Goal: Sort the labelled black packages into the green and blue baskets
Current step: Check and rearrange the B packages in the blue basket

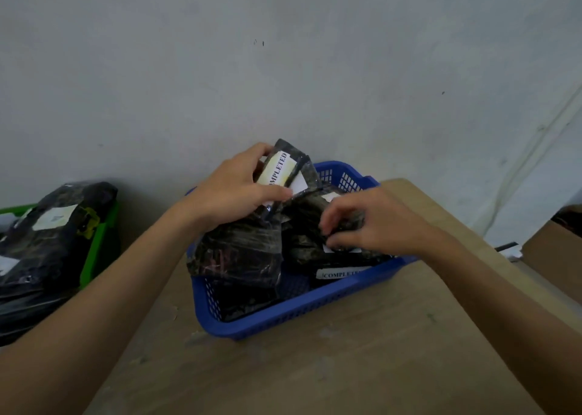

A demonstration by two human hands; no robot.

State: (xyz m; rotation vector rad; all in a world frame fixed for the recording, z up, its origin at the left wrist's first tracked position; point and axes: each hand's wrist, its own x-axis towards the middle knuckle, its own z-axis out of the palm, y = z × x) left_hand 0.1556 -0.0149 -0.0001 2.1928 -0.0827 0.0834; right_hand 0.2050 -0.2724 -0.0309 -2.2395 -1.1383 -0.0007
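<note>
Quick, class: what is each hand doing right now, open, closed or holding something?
Left hand: grips a package labelled COMPLETED.
Right hand: fingers curled, pinching a second package in the blue basket.

The black packages [239,251] were glossy, crinkled plastic film bearing matt white paper labels [278,169]. The blue basket [302,314] and the green basket [100,235] at left were perforated plastic. The surface [315,373] looked like matt, scuffed wood; the far wall [283,68] was rough grey plaster.
</note>
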